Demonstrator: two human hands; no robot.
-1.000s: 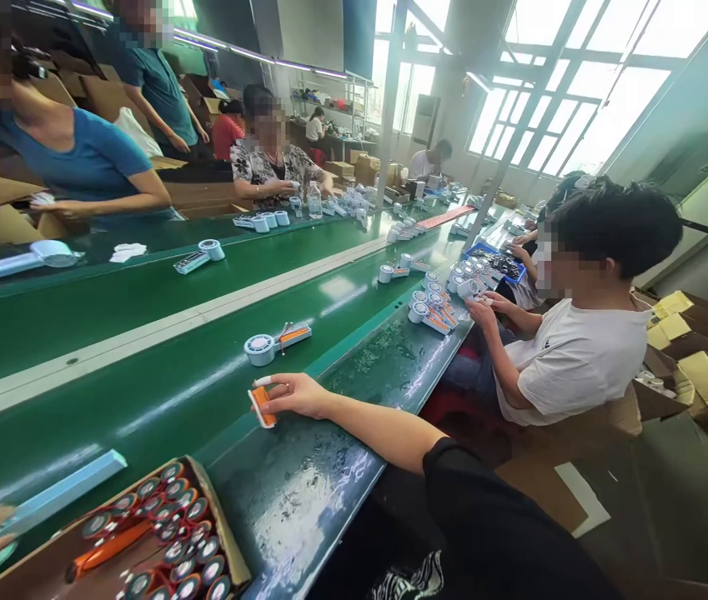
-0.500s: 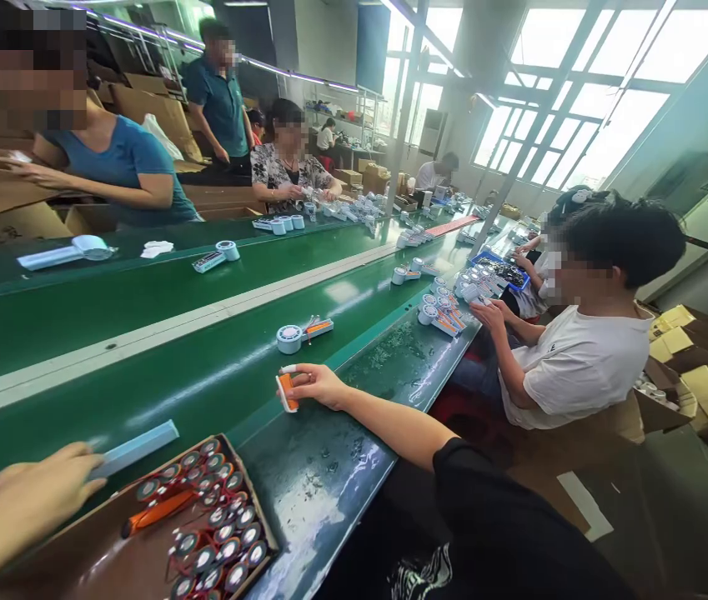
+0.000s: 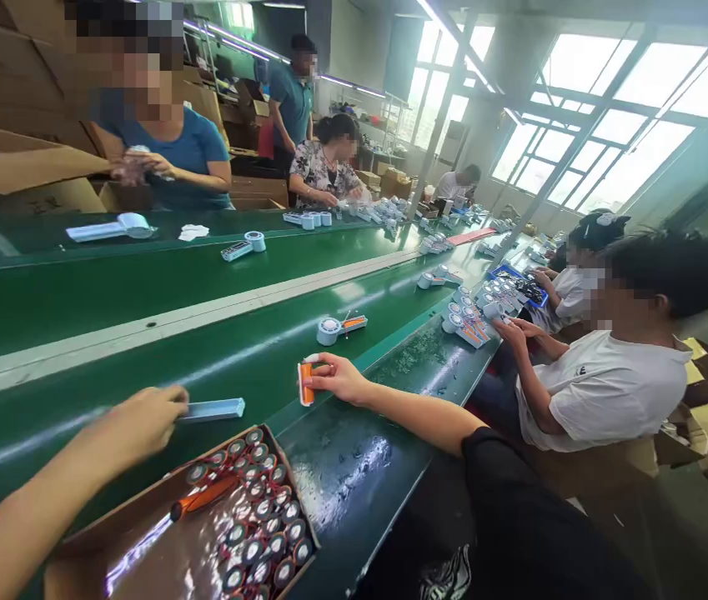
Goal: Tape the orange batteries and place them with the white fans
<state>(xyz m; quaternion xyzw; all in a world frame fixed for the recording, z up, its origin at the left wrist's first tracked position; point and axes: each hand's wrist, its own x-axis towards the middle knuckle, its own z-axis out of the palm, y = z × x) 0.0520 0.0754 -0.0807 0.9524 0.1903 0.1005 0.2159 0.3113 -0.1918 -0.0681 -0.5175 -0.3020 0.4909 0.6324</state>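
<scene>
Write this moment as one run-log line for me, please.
left hand: at end of light-blue piece, grip unclear | right hand: holding orange-and-white piece | nearby: carton of round parts

No legible text; small print [image 3: 583, 372] on white shirt [image 3: 620, 396] unreadable.

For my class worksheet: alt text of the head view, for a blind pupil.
A person's right hand holds an orange-and-white piece at a green worktable; the left hand is at a pale blue bar. Nearby are a carton of round wired parts and co-workers.
</scene>
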